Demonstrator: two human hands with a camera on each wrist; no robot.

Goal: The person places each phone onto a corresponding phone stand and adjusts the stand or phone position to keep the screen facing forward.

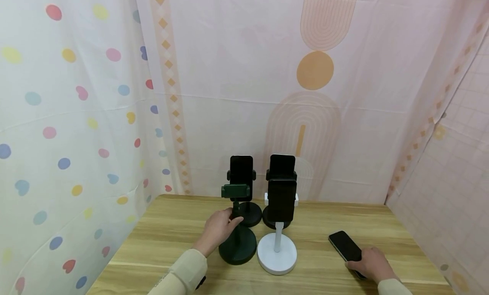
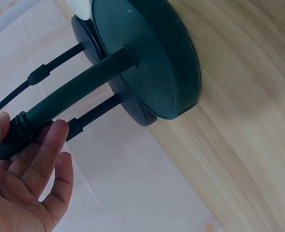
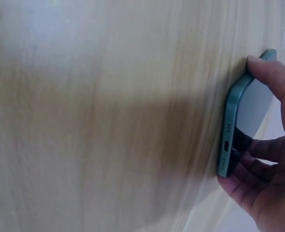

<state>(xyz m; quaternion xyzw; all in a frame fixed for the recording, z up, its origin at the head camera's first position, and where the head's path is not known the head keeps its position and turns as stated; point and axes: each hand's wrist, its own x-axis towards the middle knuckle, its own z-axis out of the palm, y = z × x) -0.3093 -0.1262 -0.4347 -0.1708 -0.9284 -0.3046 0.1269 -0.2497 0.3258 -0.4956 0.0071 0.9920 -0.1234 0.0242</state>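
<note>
In the head view my left hand (image 1: 218, 228) holds the upright stem of a dark green phone stand (image 1: 237, 247), just under its top clamp, which has no phone in it. The left wrist view shows the thumb and fingers (image 2: 41, 169) around the ribbed collar of the stem, with the round base (image 2: 152, 58) on the table. Over at the right, my right hand (image 1: 373, 263) grips a phone (image 1: 345, 246) by its two long edges, dark screen up. Its green-edged end with the charging port (image 3: 226, 145) faces the right wrist camera.
Beside the green stand is a white phone stand (image 1: 276, 257) holding a phone (image 1: 282, 199). Behind them stand two black stands, each with a phone (image 1: 241, 165) upright in its clamp. Patterned curtains (image 1: 229, 74) border the wooden table (image 1: 183, 214) at the back and sides.
</note>
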